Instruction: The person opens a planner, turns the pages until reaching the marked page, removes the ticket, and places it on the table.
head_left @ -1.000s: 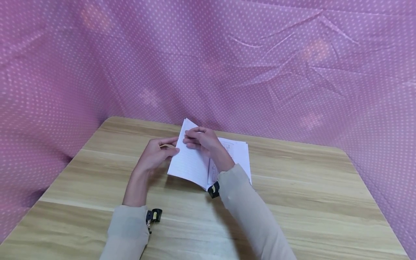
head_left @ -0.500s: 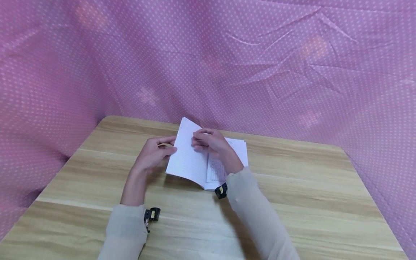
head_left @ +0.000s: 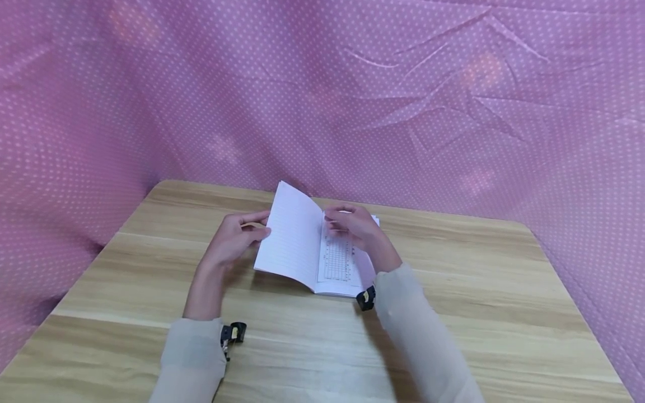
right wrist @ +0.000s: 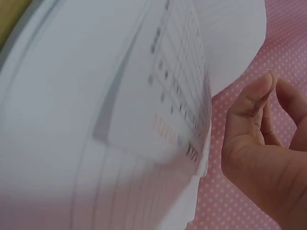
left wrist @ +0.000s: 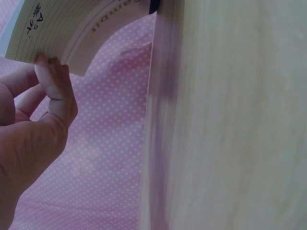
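An open lined notebook [head_left: 289,240] stands with its left pages raised off the table and its right side flat. My left hand [head_left: 234,238] pinches the outer edge of the raised pages between thumb and fingers; the left wrist view shows the bent underside with print. A small white sheet printed with a table grid [head_left: 336,260] lies on the right page, against the fold. Over that sheet's upper part is my right hand [head_left: 355,226], its fingers loosely bent. In the right wrist view, the right hand [right wrist: 264,143] is apart from the paper, with nothing visible in its fingers.
The notebook rests on a wood-grain table [head_left: 453,313] near its far edge. Pink dotted cloth [head_left: 322,101] hangs behind and at both sides. Each sleeve cuff carries a small black camera, such as the right one [head_left: 366,298].
My right hand has moved right, from the raised left pages to above the right page, uncovering more of the printed sheet. The left hand keeps its pinch on the page edge.
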